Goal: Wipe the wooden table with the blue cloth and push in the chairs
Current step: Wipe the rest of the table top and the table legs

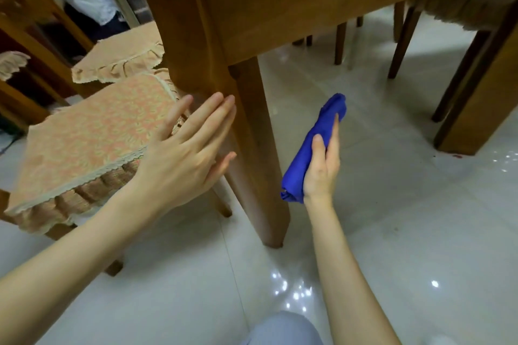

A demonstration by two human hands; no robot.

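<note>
Down low, left hand (190, 154) flat against table leg (252, 131).

Chair (84, 143) left of table leg (252, 134), cloth (314, 145) right.

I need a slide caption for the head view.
Left hand open at the table leg; right hand grips the rolled blue cloth.

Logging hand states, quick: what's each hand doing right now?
Left hand: open, fingers straight, beside the table leg, holding nothing.
Right hand: closed around the rolled blue cloth.
</note>
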